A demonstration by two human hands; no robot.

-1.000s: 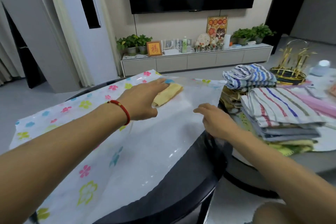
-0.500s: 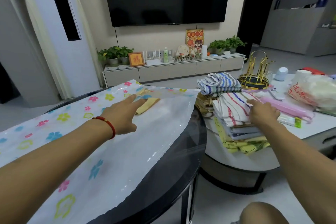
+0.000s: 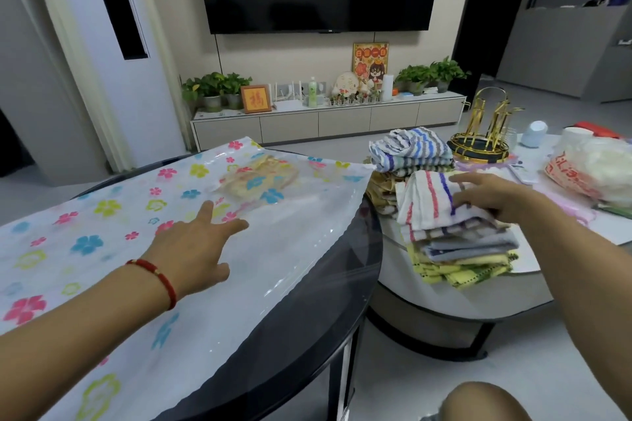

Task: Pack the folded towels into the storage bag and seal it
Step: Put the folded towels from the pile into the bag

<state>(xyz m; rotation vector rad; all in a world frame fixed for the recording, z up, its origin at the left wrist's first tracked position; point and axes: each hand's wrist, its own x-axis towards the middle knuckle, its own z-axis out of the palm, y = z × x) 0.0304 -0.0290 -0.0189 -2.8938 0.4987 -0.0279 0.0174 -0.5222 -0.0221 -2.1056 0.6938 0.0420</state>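
My right hand lies flat, fingers spread, on the striped towel topping the stack; soft, light, floppy, so I'd pinch its folded edge; left hand open on slippery storage bag.

The person is wearing a red cord bracelet with small gold beads; both forearms are showing bare, sleeveless.
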